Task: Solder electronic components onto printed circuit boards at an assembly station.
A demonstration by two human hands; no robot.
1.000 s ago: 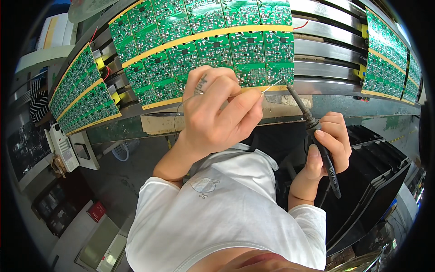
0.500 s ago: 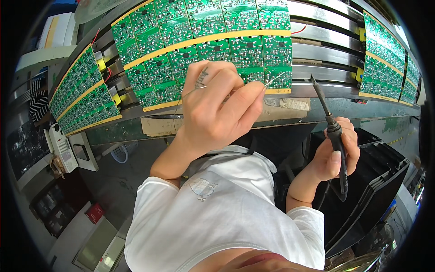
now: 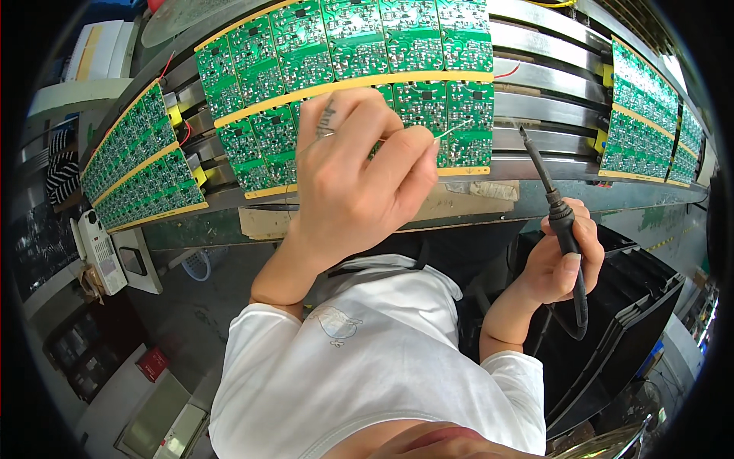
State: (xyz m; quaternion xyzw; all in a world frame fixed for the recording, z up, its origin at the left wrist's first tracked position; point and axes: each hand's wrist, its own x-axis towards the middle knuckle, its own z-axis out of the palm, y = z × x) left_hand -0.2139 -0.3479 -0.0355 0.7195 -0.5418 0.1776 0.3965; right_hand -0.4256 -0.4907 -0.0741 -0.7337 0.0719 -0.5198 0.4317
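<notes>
My left hand is closed in a pinch over the near row of a large green circuit board panel. From its thumb and fingertips a thin solder wire sticks out to the right, above the panel's right end; more of it seems to trail by the wrist. My right hand grips a black-handled soldering iron. The iron's tip points up and away, over the metal rails right of the panel, apart from both board and wire. My left hand hides part of the near row.
Metal rails run beneath the panels. Other board panels stand at the left and right, with yellow parts at their edges. A cardboard strip lies along the bench's near edge. Black stacked trays stand at lower right.
The panel and rails sit slightly lower in the picture. My left hand has shifted a little left relative to the panel, still pinching the wire. My right hand keeps its grip on the iron.
</notes>
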